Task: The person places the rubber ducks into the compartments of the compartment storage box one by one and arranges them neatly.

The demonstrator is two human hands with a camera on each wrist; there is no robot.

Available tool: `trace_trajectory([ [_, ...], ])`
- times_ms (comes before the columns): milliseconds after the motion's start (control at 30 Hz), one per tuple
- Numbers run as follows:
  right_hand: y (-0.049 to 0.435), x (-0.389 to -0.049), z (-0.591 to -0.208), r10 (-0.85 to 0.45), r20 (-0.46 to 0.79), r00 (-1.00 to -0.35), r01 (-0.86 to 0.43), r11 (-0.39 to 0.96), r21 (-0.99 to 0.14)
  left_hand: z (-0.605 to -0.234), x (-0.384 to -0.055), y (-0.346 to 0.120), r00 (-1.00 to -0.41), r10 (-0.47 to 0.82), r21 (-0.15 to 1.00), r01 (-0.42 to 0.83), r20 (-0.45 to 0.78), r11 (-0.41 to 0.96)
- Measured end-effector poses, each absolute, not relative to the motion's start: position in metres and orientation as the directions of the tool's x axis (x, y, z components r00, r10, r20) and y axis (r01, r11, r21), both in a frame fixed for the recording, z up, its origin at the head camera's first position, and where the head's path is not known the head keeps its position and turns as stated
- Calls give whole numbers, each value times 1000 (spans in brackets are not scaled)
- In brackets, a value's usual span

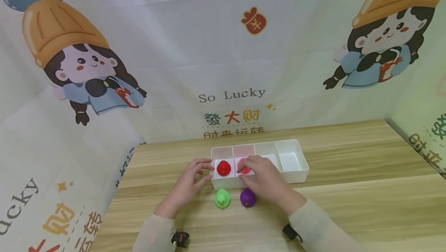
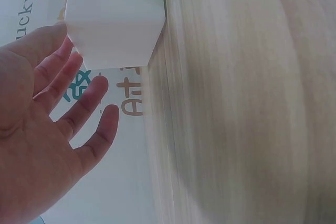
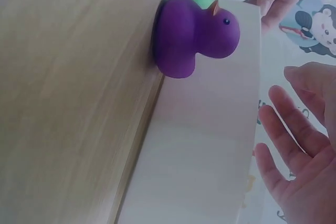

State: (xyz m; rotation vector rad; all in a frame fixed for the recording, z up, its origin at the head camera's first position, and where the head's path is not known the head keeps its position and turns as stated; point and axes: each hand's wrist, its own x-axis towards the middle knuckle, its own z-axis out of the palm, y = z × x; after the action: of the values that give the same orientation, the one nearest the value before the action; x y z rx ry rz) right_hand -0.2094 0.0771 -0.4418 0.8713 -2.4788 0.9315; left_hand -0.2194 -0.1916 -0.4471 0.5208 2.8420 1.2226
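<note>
A white tray (image 1: 228,183) divided into compartments stands on the table, with a red rubber duck (image 1: 223,168) in its leftmost compartment. The neighbouring compartment holds a pink one (image 1: 244,165), partly hidden by my right hand (image 1: 263,176). That hand hovers over the rim, fingers apart and loosely bent, gripping nothing in the right wrist view. At the tray's left end is my left hand (image 1: 191,178), its spread fingers (image 2: 97,90) around the corner and thumb right at the rim. In front of the tray sit a green duck (image 1: 222,198) and a purple duck (image 3: 178,35).
The wooden table (image 1: 348,205) extends to both sides of the tray. Behind it hangs a pale printed cloth (image 1: 174,70) with cartoon figures and lettering, which also covers the left and right sides. Dark wrist devices (image 1: 180,239) sit at both sleeves.
</note>
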Motion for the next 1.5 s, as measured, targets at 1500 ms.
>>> trace_trajectory([
  [1500, 91, -170, -459, -478, 246, -843, -533, 680, -503, -448, -221, -191, -933, 321, 687, 341, 163, 642],
])
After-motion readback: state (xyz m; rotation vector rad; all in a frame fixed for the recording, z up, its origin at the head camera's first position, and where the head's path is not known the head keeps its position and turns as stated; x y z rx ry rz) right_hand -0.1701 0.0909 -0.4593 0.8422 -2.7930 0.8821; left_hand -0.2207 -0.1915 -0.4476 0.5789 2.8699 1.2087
